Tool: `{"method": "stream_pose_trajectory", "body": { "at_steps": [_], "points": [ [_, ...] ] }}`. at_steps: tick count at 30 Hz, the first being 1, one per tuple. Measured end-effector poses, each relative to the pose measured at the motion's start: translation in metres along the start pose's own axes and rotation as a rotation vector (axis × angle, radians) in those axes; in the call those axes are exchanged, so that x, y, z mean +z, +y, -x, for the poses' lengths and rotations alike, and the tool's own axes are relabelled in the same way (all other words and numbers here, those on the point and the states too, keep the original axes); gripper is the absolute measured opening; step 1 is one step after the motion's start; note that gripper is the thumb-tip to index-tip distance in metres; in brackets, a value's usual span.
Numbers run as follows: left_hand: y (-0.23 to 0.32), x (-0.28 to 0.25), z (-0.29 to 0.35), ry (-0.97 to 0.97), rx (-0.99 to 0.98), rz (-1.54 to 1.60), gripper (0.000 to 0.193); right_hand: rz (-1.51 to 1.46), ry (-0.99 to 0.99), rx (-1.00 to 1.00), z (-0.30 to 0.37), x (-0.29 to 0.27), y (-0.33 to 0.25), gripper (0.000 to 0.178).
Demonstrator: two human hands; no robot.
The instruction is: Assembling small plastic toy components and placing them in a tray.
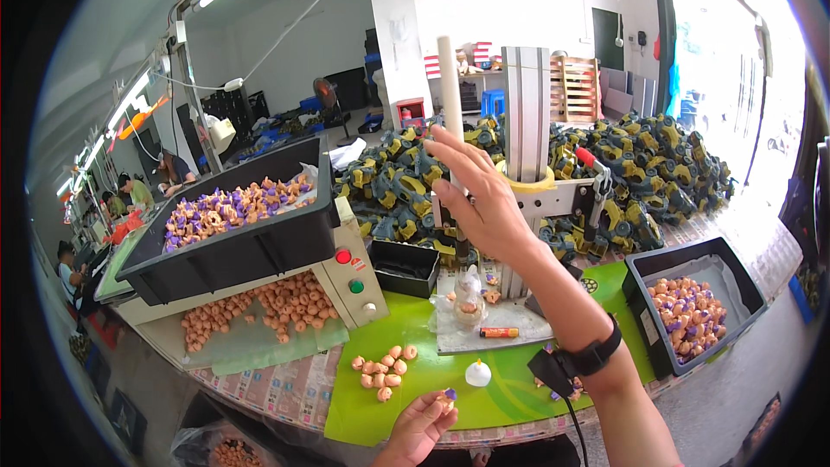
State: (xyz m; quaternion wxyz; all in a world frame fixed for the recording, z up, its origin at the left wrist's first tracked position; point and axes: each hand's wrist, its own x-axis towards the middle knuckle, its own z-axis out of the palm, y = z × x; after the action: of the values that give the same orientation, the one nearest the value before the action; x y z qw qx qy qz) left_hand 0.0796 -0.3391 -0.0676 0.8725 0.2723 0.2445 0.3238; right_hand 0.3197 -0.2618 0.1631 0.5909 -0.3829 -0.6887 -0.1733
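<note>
At the front edge of the green mat [346,415], my left hand [415,428] pinches a small peach-and-purple toy figure part [447,399]. My right hand [480,195] is raised with its fingers stretched out, in front of an upright cream rod [450,78] beside the metal column [526,112] of a bench press. Whether it touches the rod I cannot tell. Below the press sits a clear fixture [469,307] with peach pieces around it. An orange-red tube [499,333] lies before it. Several round peach pieces [380,372] and a small white bottle [477,372] lie near my left hand.
A large black tray [242,264] of peach-and-purple parts stands on a machine [354,281] with buttons at left. Another dark tray [640,311] holds similar parts at right. Yellow-and-grey toy vehicle parts [666,173] are heaped behind. A red-handled clamp [588,160] juts out beside the column.
</note>
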Motion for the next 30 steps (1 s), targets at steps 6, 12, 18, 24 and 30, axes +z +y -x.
{"method": "stream_pose_trajectory", "body": {
  "at_steps": [6, 12, 18, 24, 30],
  "points": [
    [0.016, -0.032, 0.0, -0.037, 0.04, 0.013, 0.006, 0.254, 0.082, 0.203, 0.065, 0.001, 0.011, 0.024],
    [0.038, -0.037, -0.004, 0.042, 0.102, -0.083, 0.006, 0.371, -0.688, 0.462, 0.21, 0.006, 0.033, 0.024],
    [0.028, -0.02, -0.015, 0.002, 0.106, -0.083, 0.008, 0.239, -0.506, 0.411, 0.277, 0.059, 0.086, 0.022],
    [0.045, -0.068, -0.024, -0.067, 0.16, -0.096, 0.026, 0.427, 0.18, 0.348, 0.222, -0.059, -0.004, 0.013],
    [0.067, -0.072, -0.044, -0.177, 0.172, -0.181, 0.026, 1.396, 0.193, 0.984, 0.295, -0.25, -0.017, 0.025]
  ]
}}
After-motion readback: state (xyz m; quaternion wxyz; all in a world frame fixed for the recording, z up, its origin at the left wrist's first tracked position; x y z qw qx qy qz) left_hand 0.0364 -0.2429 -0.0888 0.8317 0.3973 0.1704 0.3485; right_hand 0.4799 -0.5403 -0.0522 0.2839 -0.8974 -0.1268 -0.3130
